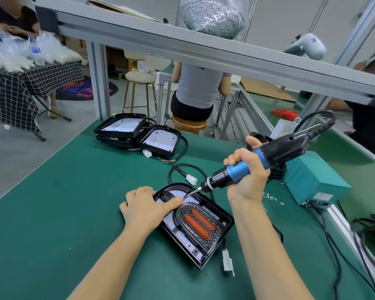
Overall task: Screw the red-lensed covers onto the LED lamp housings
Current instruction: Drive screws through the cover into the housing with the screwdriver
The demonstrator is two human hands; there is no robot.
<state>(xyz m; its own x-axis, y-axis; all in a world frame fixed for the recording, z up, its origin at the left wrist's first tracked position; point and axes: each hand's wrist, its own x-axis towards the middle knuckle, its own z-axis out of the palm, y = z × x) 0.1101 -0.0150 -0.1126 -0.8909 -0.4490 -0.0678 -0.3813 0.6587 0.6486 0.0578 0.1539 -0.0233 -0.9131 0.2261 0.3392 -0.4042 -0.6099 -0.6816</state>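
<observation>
Right at the middle of the green bench mat (pixel 74 202) lies a black plastic LED lamp housing (pixel 206 252), its white board dotted with small red lights. Set inside it is a black U-shaped cover with two long red lenses (pixel 198 224). The person's left hand (pixel 144 207) rests on the far end of the housing, fingers fairly straight and pressed down on it, a fingertip touching the spot where the driver bit meets the board. The right hand (pixel 247 172) is wrapped tightly round a blue and black electric screwdriver (pixel 266 159), held at a slant with its bit tip down on the housing just beside that fingertip. A thick black cable leaves the tool's rear end.

Just right of the right hand stands a teal metal power box (pixel 314 180), with small silver screws (pixel 271 197) scattered on the mat near it. Farther back on the mat sits a stack of black uncovered lamp housings (pixel 136 133), well apart from the one being worked on. A white plug connector (pixel 228 260) lies beside the near corner of the housing.
</observation>
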